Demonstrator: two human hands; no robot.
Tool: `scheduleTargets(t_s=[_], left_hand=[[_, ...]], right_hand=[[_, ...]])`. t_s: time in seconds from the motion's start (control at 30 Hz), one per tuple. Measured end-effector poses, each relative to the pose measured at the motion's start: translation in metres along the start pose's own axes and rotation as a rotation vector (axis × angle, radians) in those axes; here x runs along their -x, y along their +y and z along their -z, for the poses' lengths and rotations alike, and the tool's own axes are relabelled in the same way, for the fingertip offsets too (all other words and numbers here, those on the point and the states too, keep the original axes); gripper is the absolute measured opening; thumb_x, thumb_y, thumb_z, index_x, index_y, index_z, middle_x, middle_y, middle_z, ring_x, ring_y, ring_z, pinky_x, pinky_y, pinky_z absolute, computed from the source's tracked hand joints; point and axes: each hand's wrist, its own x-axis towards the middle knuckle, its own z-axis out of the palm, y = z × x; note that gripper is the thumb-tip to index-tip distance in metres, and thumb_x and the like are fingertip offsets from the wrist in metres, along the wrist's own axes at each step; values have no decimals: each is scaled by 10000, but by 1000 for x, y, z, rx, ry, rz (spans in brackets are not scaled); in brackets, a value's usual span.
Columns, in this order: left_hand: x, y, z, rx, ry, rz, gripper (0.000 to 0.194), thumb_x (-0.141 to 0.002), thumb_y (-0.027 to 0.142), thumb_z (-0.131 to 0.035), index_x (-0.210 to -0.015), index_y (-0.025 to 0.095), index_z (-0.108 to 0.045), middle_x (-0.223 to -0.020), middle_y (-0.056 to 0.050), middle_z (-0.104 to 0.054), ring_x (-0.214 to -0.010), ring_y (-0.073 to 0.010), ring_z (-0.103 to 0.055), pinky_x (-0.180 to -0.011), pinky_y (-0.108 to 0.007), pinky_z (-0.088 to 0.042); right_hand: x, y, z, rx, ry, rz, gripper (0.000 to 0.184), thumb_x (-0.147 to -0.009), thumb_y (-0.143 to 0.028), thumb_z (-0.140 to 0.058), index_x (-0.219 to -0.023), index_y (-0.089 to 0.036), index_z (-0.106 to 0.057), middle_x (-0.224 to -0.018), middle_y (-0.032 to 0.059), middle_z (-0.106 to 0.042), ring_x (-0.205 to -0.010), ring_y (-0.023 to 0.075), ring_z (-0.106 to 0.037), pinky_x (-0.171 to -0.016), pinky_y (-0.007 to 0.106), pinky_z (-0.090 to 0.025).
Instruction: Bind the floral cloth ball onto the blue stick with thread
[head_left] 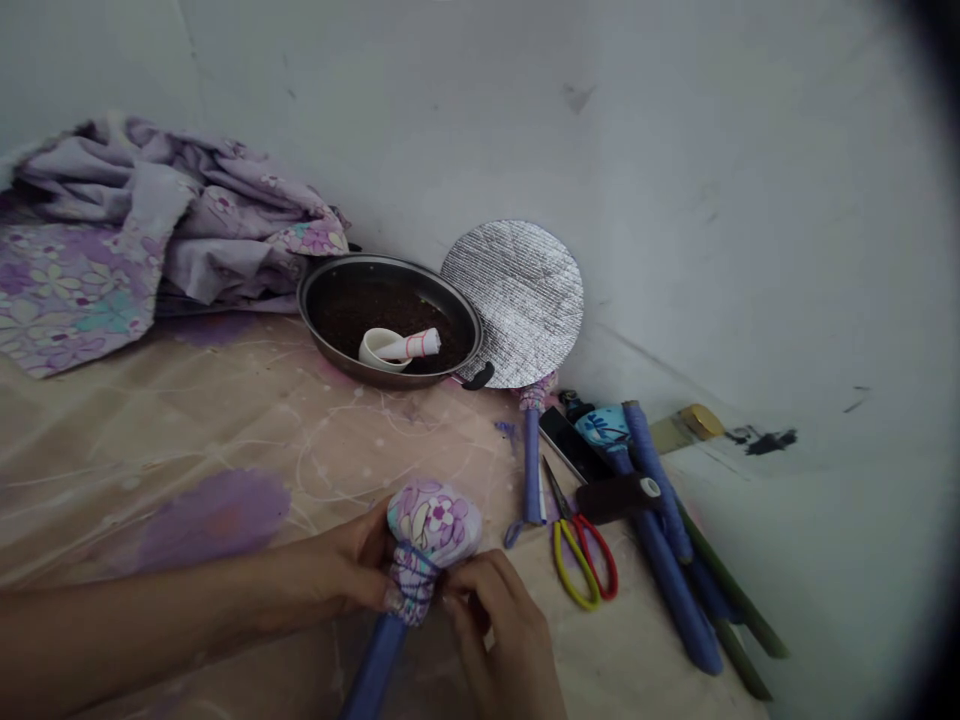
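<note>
"Where's the flowered cloth bundle (433, 522) right now?"

"Right between your fingers, on the end of a blue stick (373, 670) that runs from your fingertips down toward you."

"And my hands?"

"Your left hand (352, 560) is curled around the side of the bundle. Your right hand (491, 625) is pinching at its banded neck (411, 588). Both are gripping; neither is open."

"What step is this?"

"It looks like you're working on the binding at that neck. I'd say it calls for both hands staying on it."

"What's nearby?"

"Scissors (585, 560) lie just right of your right fingers, and a dark pan (375, 262) sits well beyond your fingertips."
</note>
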Motion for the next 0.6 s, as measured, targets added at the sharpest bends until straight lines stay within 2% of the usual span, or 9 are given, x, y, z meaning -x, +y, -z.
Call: scheduleTargets(t_s=[0.13,0.27,0.4,0.5,0.6], left_hand=[[0,-4,2,-22,8,-26,1082,-748,257,-1144,-1692,356,-624,-1497,-33,-797,-1300,-264,-776,-1045,-332,-627],[0,-8,7,-64,-3,-44,1003,-831,291,-1107,-1707,383,-626,-1483,-20,-813,-1271,-255,-783,-1043,-336,-635],[-3,-16,16,-111,-12,-88,1029,-781,319,-1116,-1703,397,-663,-1485,-4,-845,-1317,-293,-792,-1061,-362,-637],[-5,-22,21,-198,-26,-132,944,-852,358,-1046,-1712,408,-661,-1439,35,-856,-1402,-359,-776,-1129,-464,-598],[-6,-21,19,-218,-34,-140,987,-812,413,-1082,-1701,382,-653,-1456,3,-852,-1373,-380,-789,-1085,-486,-603]], right_hand=[[0,2,3,76,-26,25,322,-1020,10,-565,-1042,-283,-696,-952,9,-795,-772,186,-787,-699,249,-573],[-2,6,-2,63,54,83,338,-1034,15,-508,-1013,-292,-647,-914,-11,-776,-751,179,-785,-689,256,-547],[-3,5,-2,104,-46,130,321,-1068,6,-550,-1048,-288,-675,-944,-14,-791,-780,174,-801,-702,237,-567],[-1,1,-2,127,-19,74,317,-1077,0,-550,-1041,-286,-682,-941,-8,-790,-791,179,-805,-717,242,-581],[0,-2,1,101,-6,49,321,-1080,-1,-555,-1043,-286,-698,-937,-2,-786,-789,185,-799,-725,243,-603]])
